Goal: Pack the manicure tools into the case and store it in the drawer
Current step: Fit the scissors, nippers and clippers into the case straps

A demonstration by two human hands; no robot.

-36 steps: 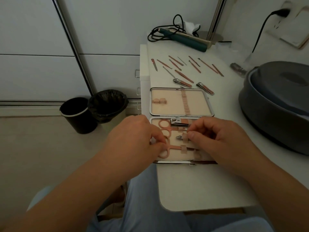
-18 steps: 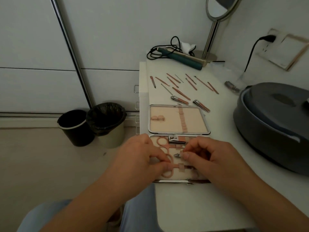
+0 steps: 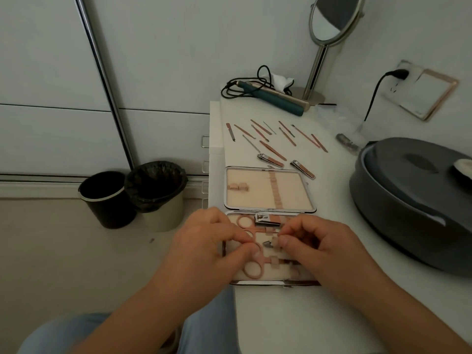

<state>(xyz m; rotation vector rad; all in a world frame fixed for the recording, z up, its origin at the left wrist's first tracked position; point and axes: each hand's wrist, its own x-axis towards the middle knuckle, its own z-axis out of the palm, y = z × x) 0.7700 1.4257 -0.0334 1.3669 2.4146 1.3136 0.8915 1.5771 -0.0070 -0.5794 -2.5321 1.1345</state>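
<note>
An open manicure case [image 3: 270, 189] with beige lining lies on the white desk. Its far half holds nothing in its elastic loops. The near half holds pink scissors [image 3: 251, 269] and a nail clipper [image 3: 265, 221]. My left hand [image 3: 207, 249] pinches the scissors' finger ring. My right hand [image 3: 314, 246] pinches a small elastic loop by a metal-tipped nipper [image 3: 268, 243]. Several rose-gold tools [image 3: 275, 135] and two nail clippers [image 3: 270, 159] lie loose beyond the case.
A large grey lidded container [image 3: 413, 198] sits at the right. A teal hair iron [image 3: 273, 98] with cord and a round mirror [image 3: 329, 19] stand at the desk's back. Drawer handles [image 3: 204, 141] show on the desk's left side. Two bins [image 3: 132, 195] stand on the floor.
The camera has tilted upward, so the mirror and wall socket came into view. Both hands stay on the near half of the case with only small finger shifts.
</note>
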